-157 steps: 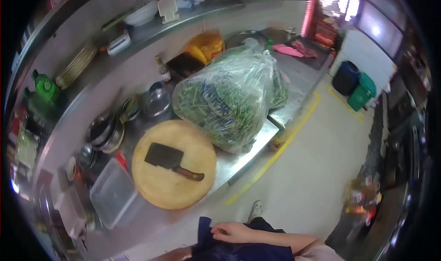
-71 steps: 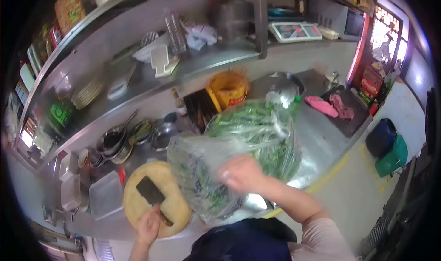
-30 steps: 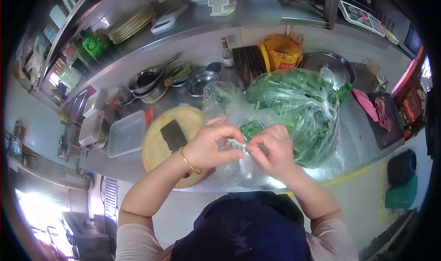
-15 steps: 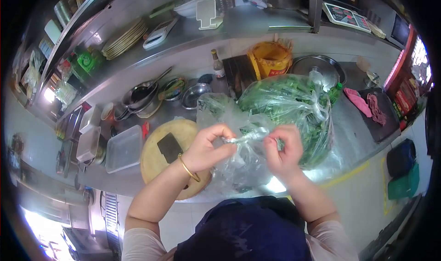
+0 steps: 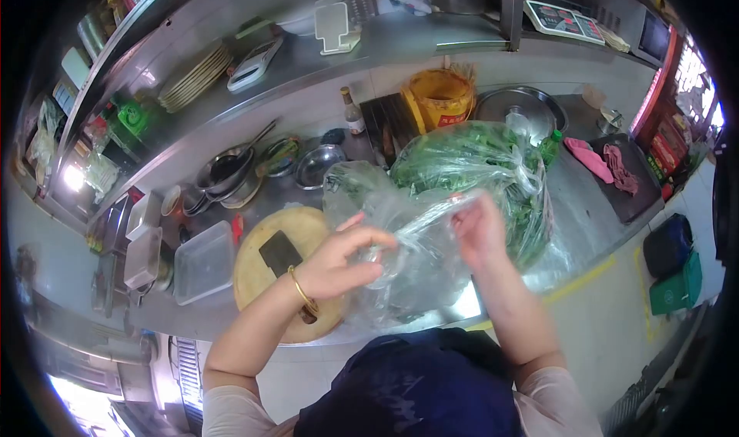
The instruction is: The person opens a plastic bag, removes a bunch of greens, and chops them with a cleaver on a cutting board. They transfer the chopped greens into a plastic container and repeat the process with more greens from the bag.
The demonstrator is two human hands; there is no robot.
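My R hand [image 5: 483, 229] pinches clear bag [image 5: 419, 264] closed; L hand [image 5: 339, 264] beside, half-curled, hold unclear. Pull gently w/o tearing.

A steel counter [image 5: 581, 241] curves across the room, with a metal shelf [image 5: 385, 48] above its far side. Pale tiled wall [image 5: 385, 79] shows between them. On the right, yellow lines [image 5: 585, 283] mark the light floor [image 5: 566, 337], and daylight comes through a latticed window [image 5: 690, 71] at far right. Bright glare [image 5: 77, 398] fills the near left corner.
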